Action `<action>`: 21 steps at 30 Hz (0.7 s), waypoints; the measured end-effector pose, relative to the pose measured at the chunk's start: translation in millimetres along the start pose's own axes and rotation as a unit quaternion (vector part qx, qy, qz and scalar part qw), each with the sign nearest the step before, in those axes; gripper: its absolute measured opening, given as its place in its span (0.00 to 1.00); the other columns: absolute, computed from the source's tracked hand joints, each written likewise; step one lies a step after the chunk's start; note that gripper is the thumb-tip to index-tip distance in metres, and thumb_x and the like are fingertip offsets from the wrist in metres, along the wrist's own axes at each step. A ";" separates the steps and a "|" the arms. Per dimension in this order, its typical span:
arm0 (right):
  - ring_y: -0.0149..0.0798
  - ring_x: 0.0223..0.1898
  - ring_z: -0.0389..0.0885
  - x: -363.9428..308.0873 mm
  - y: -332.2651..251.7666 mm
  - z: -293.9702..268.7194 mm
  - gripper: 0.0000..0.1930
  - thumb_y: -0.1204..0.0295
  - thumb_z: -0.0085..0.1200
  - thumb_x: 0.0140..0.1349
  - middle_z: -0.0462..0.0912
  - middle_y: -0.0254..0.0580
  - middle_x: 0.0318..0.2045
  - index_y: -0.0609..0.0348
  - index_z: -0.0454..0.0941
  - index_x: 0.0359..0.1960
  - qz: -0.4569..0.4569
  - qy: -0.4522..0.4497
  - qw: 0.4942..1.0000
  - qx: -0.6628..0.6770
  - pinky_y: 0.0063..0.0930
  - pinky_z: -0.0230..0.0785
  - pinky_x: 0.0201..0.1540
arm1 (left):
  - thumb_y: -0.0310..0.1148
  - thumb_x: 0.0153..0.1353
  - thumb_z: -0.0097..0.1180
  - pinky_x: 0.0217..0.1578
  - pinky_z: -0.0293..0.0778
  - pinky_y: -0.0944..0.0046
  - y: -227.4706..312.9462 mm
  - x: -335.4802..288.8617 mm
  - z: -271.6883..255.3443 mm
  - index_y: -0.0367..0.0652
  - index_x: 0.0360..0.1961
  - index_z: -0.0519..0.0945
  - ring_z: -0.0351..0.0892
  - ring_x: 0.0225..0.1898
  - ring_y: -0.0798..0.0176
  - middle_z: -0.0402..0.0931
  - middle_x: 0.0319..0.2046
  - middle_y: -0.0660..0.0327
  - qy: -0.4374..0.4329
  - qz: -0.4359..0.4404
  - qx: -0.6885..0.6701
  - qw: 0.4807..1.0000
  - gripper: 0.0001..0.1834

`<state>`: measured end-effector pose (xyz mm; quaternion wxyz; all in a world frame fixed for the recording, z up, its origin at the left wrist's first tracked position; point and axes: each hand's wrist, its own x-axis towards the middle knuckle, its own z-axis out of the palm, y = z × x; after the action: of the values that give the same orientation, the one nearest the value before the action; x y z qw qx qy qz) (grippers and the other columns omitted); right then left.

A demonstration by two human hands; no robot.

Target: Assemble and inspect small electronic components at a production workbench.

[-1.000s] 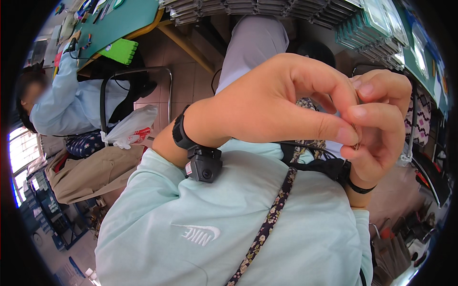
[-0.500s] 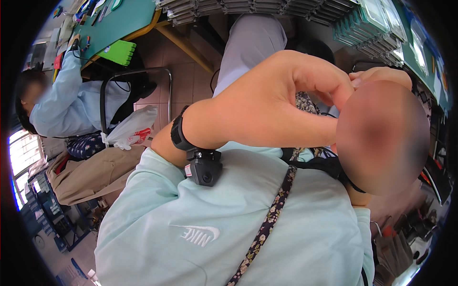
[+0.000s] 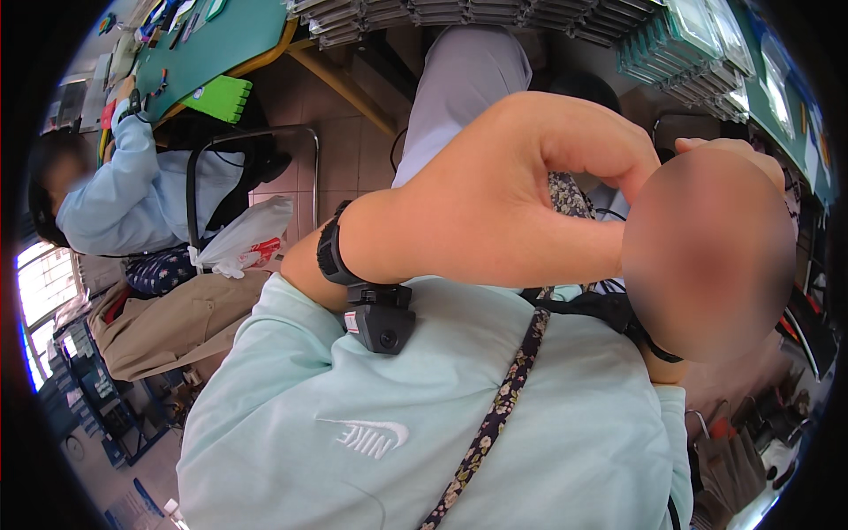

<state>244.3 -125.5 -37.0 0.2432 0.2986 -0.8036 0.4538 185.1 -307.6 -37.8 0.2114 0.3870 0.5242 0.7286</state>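
Note:
My left hand (image 3: 521,199) reaches across to the right in front of my chest, its thumb and index finger curved toward each other as in a pinch. A blurred oval hides their tips and anything between them. Behind that oval, only the upper edge of my right hand (image 3: 751,157) shows, close to the left one; its grip is hidden. On my left wrist sits a black strap (image 3: 330,246) with a small black camera (image 3: 382,323) hanging from it. A flowered lanyard (image 3: 503,397) lies over my pale green top (image 3: 291,415), below the hands.
Clear plastic cases (image 3: 680,53) are stacked at the far right, with more along the far edge. A green-topped table (image 3: 221,40) stands far left. Nearby, a co-worker in light blue (image 3: 124,203) sits beside a metal-framed chair (image 3: 256,134), a white plastic bag (image 3: 247,234) and a beige jacket (image 3: 177,322).
My right hand's visible edge has shifted slightly right, away from my left hand. The left wrist camera has dipped a little. The co-worker's forearm has drawn in.

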 end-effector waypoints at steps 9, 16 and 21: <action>0.41 0.42 0.68 0.2 -0.7 3.1 0.21 0.65 0.66 0.40 0.68 0.42 0.39 0.54 0.73 0.38 0.031 -0.016 0.999 0.019 0.40 0.60 0.51 | 0.27 0.48 0.60 0.32 0.70 0.72 -0.9 -3.0 -0.1 0.36 0.24 0.79 0.75 0.29 0.72 0.76 0.23 0.63 0.000 -0.059 -0.043 0.997 0.05; 0.40 0.42 0.67 -0.6 -1.1 8.0 0.20 0.68 0.65 0.40 0.67 0.40 0.39 0.54 0.73 0.36 0.065 -0.007 0.995 0.070 0.39 0.58 0.52 | 0.27 0.51 0.61 0.35 0.70 0.71 -4.1 -4.9 1.3 0.36 0.25 0.79 0.74 0.30 0.72 0.77 0.25 0.64 0.009 -0.089 -0.129 0.988 0.05; 0.39 0.42 0.67 -0.6 0.2 9.9 0.19 0.70 0.65 0.40 0.67 0.40 0.38 0.54 0.73 0.36 0.054 -0.003 0.995 0.085 0.39 0.59 0.52 | 0.28 0.51 0.61 0.35 0.70 0.71 -3.8 -5.7 1.6 0.36 0.26 0.79 0.74 0.30 0.72 0.77 0.25 0.64 0.012 -0.086 -0.140 0.986 0.05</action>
<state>243.4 -133.9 -42.2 0.1897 0.2760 -0.7779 0.5317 189.5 -309.3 -43.1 0.3184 0.2984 0.4510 0.7786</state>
